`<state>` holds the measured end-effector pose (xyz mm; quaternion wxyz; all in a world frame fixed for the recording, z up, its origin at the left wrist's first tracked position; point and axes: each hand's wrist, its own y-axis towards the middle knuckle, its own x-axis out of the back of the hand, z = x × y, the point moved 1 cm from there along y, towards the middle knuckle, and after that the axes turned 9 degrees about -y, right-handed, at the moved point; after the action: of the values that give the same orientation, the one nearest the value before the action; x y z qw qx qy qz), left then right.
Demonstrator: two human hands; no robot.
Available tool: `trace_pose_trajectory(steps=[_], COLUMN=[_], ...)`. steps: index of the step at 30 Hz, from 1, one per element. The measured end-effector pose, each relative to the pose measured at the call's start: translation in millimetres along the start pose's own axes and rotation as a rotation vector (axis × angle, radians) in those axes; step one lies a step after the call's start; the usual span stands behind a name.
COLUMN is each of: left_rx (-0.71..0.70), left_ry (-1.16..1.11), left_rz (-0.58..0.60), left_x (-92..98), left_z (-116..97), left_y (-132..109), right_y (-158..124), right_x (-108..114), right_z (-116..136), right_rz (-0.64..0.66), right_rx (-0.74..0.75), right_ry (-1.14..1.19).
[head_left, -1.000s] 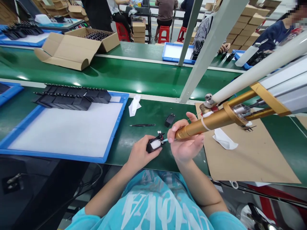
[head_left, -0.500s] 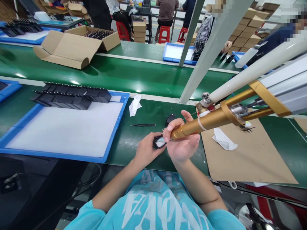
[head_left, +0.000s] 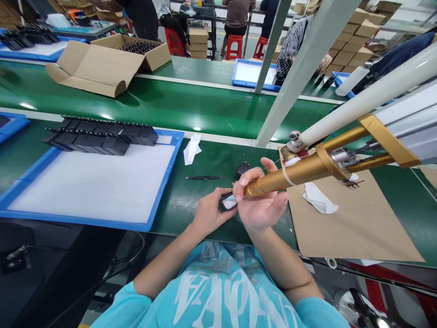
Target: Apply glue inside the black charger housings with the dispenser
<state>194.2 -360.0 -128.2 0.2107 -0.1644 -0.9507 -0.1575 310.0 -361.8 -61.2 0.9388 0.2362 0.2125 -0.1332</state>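
My left hand grips a small black adapter housing at the table's front, its pale inside facing up. My right hand, palm up, has its forefinger curled over the front end of a gold-coloured cylindrical tool; the other fingers are partly spread. The tool's tip meets the housing's right side, where my fingers hide the contact. Just behind my right hand stands a black plug adapter. Black tweezers lie to the left of it, beyond my left hand.
At left is a blue-rimmed tray with rows of black adapters. A crumpled white paper lies near it. Cardboard covers the right side. A grey post and the tool's white arm cross overhead.
Both hands stay nearly in place. My right hand and the gold tool shift very slightly to the right, and the housing tilts a little.
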Motion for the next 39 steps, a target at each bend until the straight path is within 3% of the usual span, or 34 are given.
trace_pose_trajectory(steps=[4, 7, 12, 17, 20, 23, 27, 32, 35, 39], left_rx=[0.071, 0.136, 0.276, 0.343, 0.269, 0.136, -0.177, -0.485, -0.517, -0.384], left_ry=[0.149, 0.128, -0.154, -0.458, -0.482, -0.354, -0.117, 0.034, 0.095, 0.107], left_rz=[0.099, 0.187, 0.318, 0.42, 0.417, 0.33, 0.167, 0.127, 0.14, 0.16], left_x=[8.8, 18.8, 30.5, 21.5, 15.4, 14.5, 16.0, 18.7, 21.1, 17.9], left_z=[9.9, 20.7, 30.3, 32.2, 32.6, 32.4, 28.7, 26.3, 25.9, 21.3], left_y=[0.1, -2.1, 6.8, 30.0, 33.5, 28.7, 23.4, 22.2, 18.0, 9.0], right_y=[2.1, 4.3, 9.6, 13.4, 14.2, 14.3, 13.6, 12.7, 12.8, 12.4], right_x=[4.8, 10.9, 24.1, 37.9, 43.7, 46.2, 46.2, 45.9, 46.4, 47.4], right_z=[-0.5, -0.6, 0.8, 1.4, 1.6, 2.7, 4.3, 3.1, 1.6, 1.3], right_rz=[-0.037, -0.052, -0.1, -0.147, -0.16, -0.169, -0.17, -0.157, -0.135, -0.123], right_rx=[0.012, 0.028, 0.029, 0.044, 0.051, 0.04, 0.024, 0.024, 0.052, 0.059], right_ry=[-0.037, 0.0, -0.01, -0.066, -0.075, -0.064, -0.038, -0.062, -0.033, 0.008])
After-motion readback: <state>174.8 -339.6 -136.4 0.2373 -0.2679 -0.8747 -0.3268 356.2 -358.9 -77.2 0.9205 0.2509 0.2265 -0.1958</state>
